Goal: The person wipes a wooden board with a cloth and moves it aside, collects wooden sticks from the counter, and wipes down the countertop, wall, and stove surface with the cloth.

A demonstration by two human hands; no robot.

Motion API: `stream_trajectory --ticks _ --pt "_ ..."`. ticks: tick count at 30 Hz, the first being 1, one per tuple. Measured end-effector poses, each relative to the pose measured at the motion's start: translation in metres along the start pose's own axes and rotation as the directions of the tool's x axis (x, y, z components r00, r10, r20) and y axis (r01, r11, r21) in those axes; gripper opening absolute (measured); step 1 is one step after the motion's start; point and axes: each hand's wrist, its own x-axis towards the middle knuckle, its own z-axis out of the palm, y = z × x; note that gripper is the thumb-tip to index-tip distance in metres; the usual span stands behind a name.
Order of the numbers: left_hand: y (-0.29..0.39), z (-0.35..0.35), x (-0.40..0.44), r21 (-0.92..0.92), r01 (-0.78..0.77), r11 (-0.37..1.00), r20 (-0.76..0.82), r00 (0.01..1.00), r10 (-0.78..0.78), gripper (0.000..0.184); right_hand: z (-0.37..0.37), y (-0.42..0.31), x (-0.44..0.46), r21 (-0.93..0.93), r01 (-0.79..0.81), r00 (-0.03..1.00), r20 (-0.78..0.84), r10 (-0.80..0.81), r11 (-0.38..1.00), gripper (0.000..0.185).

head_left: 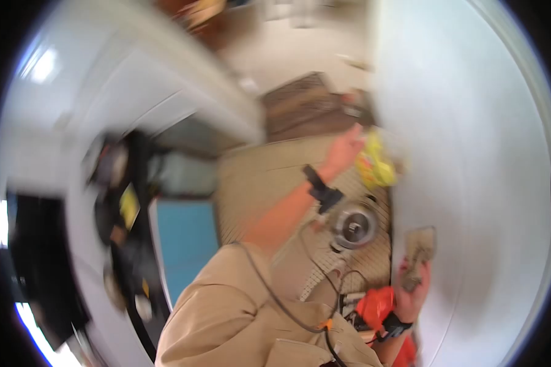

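Observation:
My left hand (348,148) reaches forward, its fingers smeared by motion. Beside its fingertips is a crumpled yellow plastic bag (376,164); I cannot tell whether the hand grips it. Low on the right, my right hand (413,290) is closed round the handle of what looks like a putty knife (421,240). The tool's flat, tan blade points up, close to the white wall (471,183). Dark straps circle both wrists.
A round metallic object (354,226) with a dark centre sits on the tan patterned mat (251,177). Red plastic (376,306) lies near my right wrist. A cable (275,300) crosses my lap. To the left are a blue panel (187,244) and dark items; a brown mat (303,107) lies ahead.

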Motion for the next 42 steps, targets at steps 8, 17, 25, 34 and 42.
stream_trajectory --ticks 8,17,25,34,42 --pt "0.005 -0.064 -0.093 0.024 0.482 0.876 -0.713 0.622 -0.323 0.054 0.146 -0.144 0.323 -0.328 -0.437 0.781 0.322 0.535 0.837 0.037" --pt "-0.023 0.087 -0.231 -0.613 0.546 0.571 -0.779 -0.295 -0.554 0.048 0.238 0.019 0.526 -0.717 -0.575 0.348 0.221 0.911 0.394 0.031" --pt "0.02 0.066 -0.396 -0.854 0.054 0.517 -0.445 -0.59 -0.673 0.045 0.276 0.21 0.307 -0.886 -0.459 -0.05 -0.053 0.997 -0.07 0.035" --pt "0.023 -0.027 -0.454 -0.737 0.181 0.651 -0.594 -0.633 -0.496 0.044 0.266 0.33 0.16 -0.891 -0.376 -0.206 -0.189 0.96 -0.256 0.04" --pt "-0.044 -0.132 -0.46 -0.741 -0.294 0.603 -0.434 -0.476 -0.765 0.065 0.285 0.419 0.103 -0.894 -0.248 -0.267 -0.307 0.913 -0.373 0.033"
